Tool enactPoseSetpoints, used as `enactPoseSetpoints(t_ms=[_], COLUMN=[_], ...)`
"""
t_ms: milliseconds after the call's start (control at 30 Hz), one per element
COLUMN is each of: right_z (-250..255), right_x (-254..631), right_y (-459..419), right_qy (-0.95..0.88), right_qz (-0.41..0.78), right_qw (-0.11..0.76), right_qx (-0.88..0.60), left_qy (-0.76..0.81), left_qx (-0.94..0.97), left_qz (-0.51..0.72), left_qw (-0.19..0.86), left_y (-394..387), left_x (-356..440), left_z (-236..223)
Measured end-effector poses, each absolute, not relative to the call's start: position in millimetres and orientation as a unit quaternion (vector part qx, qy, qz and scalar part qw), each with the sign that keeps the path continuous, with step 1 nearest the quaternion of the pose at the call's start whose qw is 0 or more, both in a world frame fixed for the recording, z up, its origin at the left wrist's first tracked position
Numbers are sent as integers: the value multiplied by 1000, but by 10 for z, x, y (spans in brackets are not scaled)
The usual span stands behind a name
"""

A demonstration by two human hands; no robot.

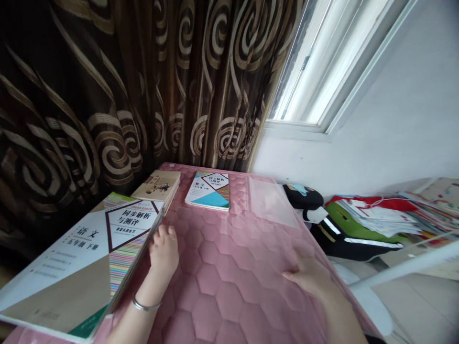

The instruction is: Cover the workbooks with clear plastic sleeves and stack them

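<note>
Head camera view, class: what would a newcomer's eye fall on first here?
The large workbook at lower left, with its striped band, would probably catch the eye first. Behind it hangs a dark curtain with pale swirls. Beside the workbook is the left hand, a silver bangle at its wrist.

This looks like a room in someone's home. A big brown curtain (pixel 143 86) with curly swirls hangs next to a window (pixel 330 62) in a white wall (pixel 398 110). School books (pixel 82 263) lie on a puffy pink cover (pixel 204 296), with papers (pixel 376 215) piled nearby.
</note>
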State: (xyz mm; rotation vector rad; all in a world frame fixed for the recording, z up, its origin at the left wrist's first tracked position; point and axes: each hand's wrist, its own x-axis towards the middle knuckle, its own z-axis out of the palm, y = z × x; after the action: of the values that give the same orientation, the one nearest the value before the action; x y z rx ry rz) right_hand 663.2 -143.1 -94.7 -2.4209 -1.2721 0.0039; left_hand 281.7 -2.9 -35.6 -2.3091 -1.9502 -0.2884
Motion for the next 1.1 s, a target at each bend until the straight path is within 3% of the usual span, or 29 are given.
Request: enactPoseSetpoints(t_ms=[100, 267, 400, 500, 600, 800, 933, 1100], right_z=[-803, -746, -786, -743, -607, -242, -179, -287], right_x=[6388, 5803, 5629, 5642, 5640, 5540, 5338, 5062], right_y=[-1335, -1115, -1087, -1115, -1020, -249, 307, 738], right_qy=[-464, -585, -588, -576, -552, -600, -628, -694], right_qz=[-10, 11, 123, 144, 116, 25, -17, -44], right_qw=[136, 145, 55, 37, 42, 132, 105, 11], right_qx=[-875, -798, -798, -804, -825, -789, -770, -719], left_qy=[-517, -323, -335, -341, -340, -336, -333, -336], left_qx=[-845, -934, -926, -925, -925, -927, -925, -923], left_qz=[-135, -82, -41, -35, -28, -42, -56, -49], left_qw=[16, -131, -167, -166, -166, -164, -173, -182], left_y=[-263, -487, -468, -450, -451, -428, -422, -441], left_x=[3096, 3331, 3295, 3283, 3297, 3296, 3295, 3299], left_z=[-408, -538, -579, -587, -594, -693, -760, -725])
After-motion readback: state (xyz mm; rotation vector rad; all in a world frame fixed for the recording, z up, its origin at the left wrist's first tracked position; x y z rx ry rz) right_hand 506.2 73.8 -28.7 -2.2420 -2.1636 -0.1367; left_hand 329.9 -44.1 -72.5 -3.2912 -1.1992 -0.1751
